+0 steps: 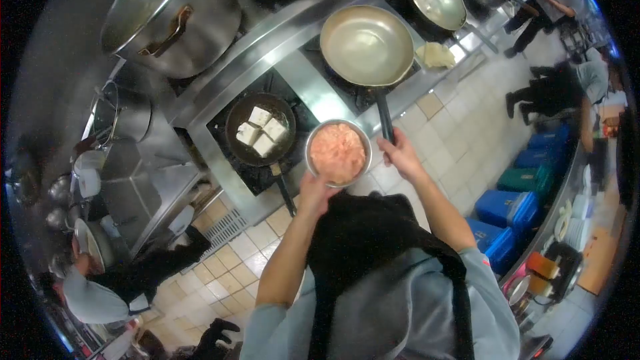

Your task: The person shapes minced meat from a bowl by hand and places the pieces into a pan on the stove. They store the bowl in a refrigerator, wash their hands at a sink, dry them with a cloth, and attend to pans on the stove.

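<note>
My left hand (pixel 317 193) is closed on the lower edge of a round metal bowl (pixel 337 121), holding it in front of my apron. Pink, raw-looking minced meat (pixel 338 152) fills the bowl. The fingers of my right hand (pixel 401 153) are wrapped round the dark handle of a large, pale metal frying pan (pixel 367 45) over a burner. Left of the bowl, a smaller dark frying pan (pixel 248 108) sits on another burner. Several white, tofu-like blocks (pixel 265 131) lie in it, and its handle points towards me.
A large stockpot (pixel 187 27) stands at the upper left. Another shallow pan (pixel 437 0) and a crumpled pale cloth (pixel 435 55) are at the right of the stove. Co-workers (pixel 93 293) stand at both sides. Blue bins (pixel 507 210) line the right.
</note>
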`<state>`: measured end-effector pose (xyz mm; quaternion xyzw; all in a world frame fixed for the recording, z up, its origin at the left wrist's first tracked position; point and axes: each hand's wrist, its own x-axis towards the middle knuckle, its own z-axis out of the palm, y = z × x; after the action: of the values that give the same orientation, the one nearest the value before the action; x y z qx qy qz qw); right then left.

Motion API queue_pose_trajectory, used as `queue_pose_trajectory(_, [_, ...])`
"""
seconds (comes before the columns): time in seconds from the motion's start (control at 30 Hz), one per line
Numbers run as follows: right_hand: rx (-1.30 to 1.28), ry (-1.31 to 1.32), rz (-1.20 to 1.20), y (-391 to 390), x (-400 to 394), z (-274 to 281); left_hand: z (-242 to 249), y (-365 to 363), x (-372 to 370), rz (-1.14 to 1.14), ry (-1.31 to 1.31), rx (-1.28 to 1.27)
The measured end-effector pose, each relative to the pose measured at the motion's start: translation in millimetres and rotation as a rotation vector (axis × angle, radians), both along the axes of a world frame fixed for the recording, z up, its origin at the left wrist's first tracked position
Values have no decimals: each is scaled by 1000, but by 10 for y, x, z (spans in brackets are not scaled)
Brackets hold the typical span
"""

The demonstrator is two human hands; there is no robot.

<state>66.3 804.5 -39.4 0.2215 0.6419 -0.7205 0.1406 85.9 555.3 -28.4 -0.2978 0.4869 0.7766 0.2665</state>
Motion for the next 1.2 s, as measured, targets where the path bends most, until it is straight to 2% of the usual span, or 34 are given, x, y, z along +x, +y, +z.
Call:
queue_pose_trajectory(0.17, [112,-69,-48,378,-20,125,-159,201,-124,59,-34,2])
queue_pose_trajectory(0.27, [118,-61,1,631,-82,205,-268,299,-183,84,-55,-8])
queue_pose_trajectory(0.33, [118,-71,34,811,-119,232,-317,394,-193,99,33,46])
queue_pose_trajectory(0.4, [151,-64,105,1005,-163,271,-320,485,-176,140,46,16])
queue_pose_trajectory(0.53, [61,-114,236,1443,-289,253,-359,677,-138,226,38,-68])
queue_pose_trajectory(0.67, [34,-123,353,1887,-505,395,-199,880,-128,278,-1,-106])
queue_pose_trajectory(0.73, [85,-177,453,2129,-593,458,-204,874,-123,301,-5,-72])
queue_pose_trajectory(0.77, [73,-178,500,2241,-650,439,-302,824,-138,249,-66,-151])
queue_pose_trajectory(0.9, [31,-196,559,2432,-791,502,-270,868,-107,298,-32,-143])
queue_pose_trajectory(1.0, [167,-182,643,2490,-904,368,-285,904,-79,320,-46,-147])
queue_pose_trajectory(1.07, [381,-16,654,2473,-987,186,-222,950,-76,359,-53,-137])
queue_pose_trajectory(1.1, [377,-23,665,2409,-1052,165,-227,977,-79,368,-63,-140])
queue_pose_trajectory(1.17, [706,178,655,2206,-1134,112,-241,1015,-62,404,-14,-146])
queue_pose_trajectory(1.2, [703,174,664,2167,-1102,8,-211,1026,-46,412,-21,-148])
